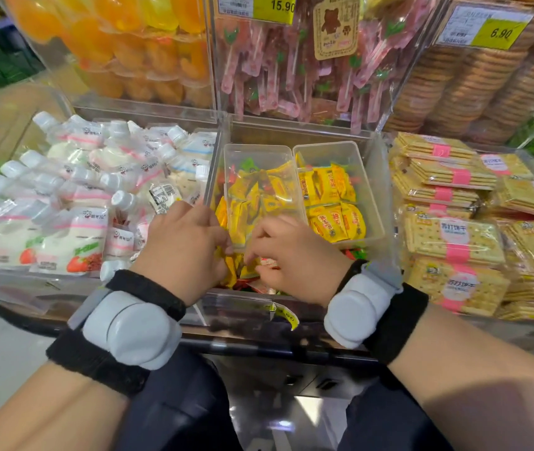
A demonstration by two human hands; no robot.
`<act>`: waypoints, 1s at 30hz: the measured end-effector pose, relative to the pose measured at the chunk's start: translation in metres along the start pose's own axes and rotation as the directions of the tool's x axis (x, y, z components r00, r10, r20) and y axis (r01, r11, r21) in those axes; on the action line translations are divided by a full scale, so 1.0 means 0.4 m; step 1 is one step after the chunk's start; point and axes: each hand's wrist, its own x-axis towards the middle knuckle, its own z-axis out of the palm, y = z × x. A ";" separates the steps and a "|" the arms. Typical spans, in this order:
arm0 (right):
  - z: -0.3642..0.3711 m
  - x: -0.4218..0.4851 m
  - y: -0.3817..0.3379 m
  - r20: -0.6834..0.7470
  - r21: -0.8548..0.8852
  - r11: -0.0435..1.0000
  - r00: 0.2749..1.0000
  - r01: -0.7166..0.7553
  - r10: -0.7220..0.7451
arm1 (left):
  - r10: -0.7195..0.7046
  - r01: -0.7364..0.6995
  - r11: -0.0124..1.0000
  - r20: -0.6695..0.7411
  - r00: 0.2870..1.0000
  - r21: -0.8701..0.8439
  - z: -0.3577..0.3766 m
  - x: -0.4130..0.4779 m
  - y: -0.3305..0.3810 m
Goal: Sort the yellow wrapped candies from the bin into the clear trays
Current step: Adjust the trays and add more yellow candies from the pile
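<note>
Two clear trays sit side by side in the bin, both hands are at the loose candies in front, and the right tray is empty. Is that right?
Not quite. The head view shows the right tray holding yellow wrapped candies, not empty. The rest stands: it sits beside the left tray, with the left hand and right hand at the loose candies in front.

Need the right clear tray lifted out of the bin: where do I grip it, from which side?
I'd pinch the near short rim of the right clear tray, coming down from your side with the right hand. The left clear tray crowds its left wall, the bin wall its right, and yellow candies fill it.
</note>
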 end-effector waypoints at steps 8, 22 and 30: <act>0.049 0.011 -0.030 0.060 -0.203 0.977 0.995 -0.063 0.077 | 0.008 -0.010 0.999 -0.047 0.999 -0.037 0.014 -0.004 -0.017; 0.077 0.005 -0.034 0.082 0.113 0.942 0.948 -0.316 0.308 | 0.009 -0.010 0.999 -0.031 0.999 -0.047 0.005 0.003 -0.029; 0.094 -0.007 -0.022 0.003 0.228 0.929 0.954 -0.292 0.300 | 0.162 -0.163 0.967 -0.022 0.987 -0.196 -0.041 0.009 -0.004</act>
